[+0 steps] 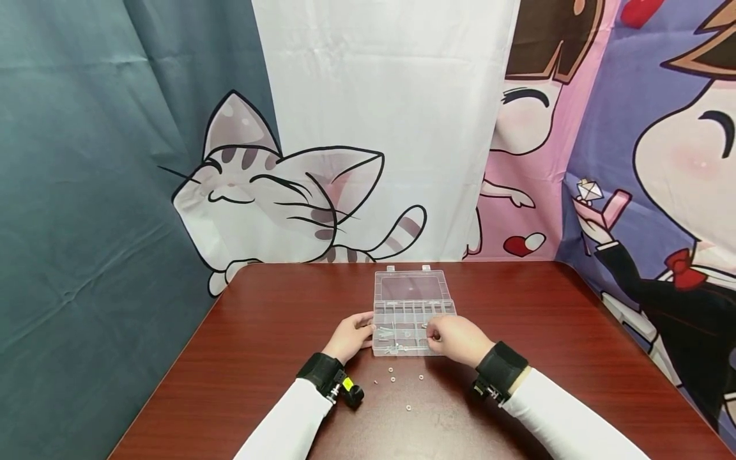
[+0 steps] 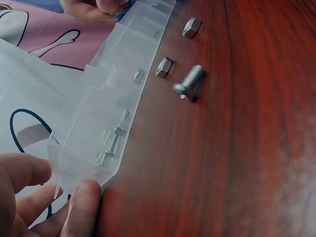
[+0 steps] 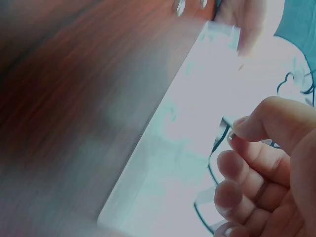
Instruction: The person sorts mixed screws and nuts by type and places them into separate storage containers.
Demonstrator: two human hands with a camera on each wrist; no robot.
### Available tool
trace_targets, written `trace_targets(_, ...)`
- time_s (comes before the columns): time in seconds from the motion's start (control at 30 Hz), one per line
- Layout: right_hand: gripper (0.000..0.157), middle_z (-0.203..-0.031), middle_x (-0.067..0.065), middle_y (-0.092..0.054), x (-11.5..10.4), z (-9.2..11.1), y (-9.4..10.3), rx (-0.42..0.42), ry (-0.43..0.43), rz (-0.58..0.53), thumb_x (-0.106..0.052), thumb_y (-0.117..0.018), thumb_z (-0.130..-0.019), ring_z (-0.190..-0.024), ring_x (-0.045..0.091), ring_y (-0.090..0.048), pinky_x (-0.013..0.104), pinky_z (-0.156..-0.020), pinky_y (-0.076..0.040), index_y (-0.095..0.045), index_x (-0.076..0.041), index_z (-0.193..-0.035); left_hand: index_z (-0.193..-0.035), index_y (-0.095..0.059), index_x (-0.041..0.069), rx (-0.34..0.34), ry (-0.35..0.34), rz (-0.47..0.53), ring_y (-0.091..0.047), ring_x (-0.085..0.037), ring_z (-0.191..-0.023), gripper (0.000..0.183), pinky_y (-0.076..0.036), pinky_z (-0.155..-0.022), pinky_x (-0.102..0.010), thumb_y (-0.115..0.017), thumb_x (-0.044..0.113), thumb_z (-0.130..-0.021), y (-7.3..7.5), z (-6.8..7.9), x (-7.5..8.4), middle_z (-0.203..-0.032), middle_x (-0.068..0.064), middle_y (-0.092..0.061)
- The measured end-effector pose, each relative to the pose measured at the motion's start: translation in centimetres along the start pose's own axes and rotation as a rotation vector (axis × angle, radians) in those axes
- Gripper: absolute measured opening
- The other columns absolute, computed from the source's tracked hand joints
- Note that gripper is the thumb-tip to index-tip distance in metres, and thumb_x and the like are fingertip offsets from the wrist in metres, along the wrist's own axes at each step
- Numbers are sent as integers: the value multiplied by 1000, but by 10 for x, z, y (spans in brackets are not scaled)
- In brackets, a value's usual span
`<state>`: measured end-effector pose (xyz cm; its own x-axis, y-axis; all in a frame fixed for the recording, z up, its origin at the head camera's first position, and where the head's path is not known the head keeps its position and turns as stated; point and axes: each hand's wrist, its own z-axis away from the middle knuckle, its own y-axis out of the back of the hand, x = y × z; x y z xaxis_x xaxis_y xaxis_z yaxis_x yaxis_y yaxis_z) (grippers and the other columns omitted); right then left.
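A clear plastic compartment box (image 1: 402, 350) lies on the table with its lid (image 1: 411, 285) folded back. My left hand (image 1: 349, 337) grips the box's left end, thumb and fingers around its corner in the left wrist view. Over the right compartments, my right hand (image 1: 460, 338) pinches a small metal piece (image 3: 231, 132) between thumb and forefinger; its exact kind is too blurred to tell. Several screws (image 2: 112, 143) lie inside the left compartments. In front of the box lie a loose screw (image 2: 191, 81) and several hex nuts (image 2: 191, 27).
The red-brown wooden table (image 1: 276, 306) carries the box near its far edge. One nut (image 1: 408, 407) sits closest to me. Cartoon-printed curtains (image 1: 391, 96) hang behind and beside the table. Each wrist wears a black strap (image 1: 501, 369) with a camera.
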<state>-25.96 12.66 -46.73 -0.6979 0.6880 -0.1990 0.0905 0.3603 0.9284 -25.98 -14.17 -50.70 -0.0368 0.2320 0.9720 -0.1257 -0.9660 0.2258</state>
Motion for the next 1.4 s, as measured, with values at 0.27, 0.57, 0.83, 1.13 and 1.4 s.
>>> trace_targets(0.27,15,-67,-12,-51,13,4,-3,7,-21,8,-12,-74,-81,-61,4,-47,23,-56,-46,-64,-19,-72,-143,-49,-2,3,-3,-10,-60,-31,-117,44,-59,-83,-35,-55,9,-101,1,0,0,-138,-25,-53)
trace_targets(0.57,15,-69,-10,-51,13,6,-2,-7,-35,18,-12,-76,-83,-62,5,-47,24,-57,-47,-67,-18,-73,-143,-49,-3,4,-5,-11,-61,-31,-115,44,-60,-82,-34,-55,8,-101,0,-2,0,-137,-25,-54)
trace_targets(0.83,8,-72,-9,-56,13,5,-3,-30,-64,18,-15,-75,-84,-64,6,-50,27,-60,-50,-72,-16,-78,-143,-49,-2,7,9,-6,-62,-29,-115,44,-59,-82,-34,-55,8,-101,1,0,2,-137,-24,-55)
trace_targets(1.13,7,-71,-8,-58,6,5,-1,10,-37,51,-16,-75,-85,-64,8,-52,28,-60,-51,-71,-15,-79,-143,-48,-6,6,-11,13,-63,-32,-112,44,-60,-82,-34,-54,7,-101,-1,2,4,-135,-27,-55)
trace_targets(1.4,8,-73,-9,-60,-20,0,-2,26,62,38,-15,-73,-84,-67,9,-54,28,-61,-50,-70,-17,-77,-141,-45,-12,-11,-17,32,-59,-41,-115,44,-59,-83,-39,-51,1,-100,-1,9,14,-134,-34,-52)
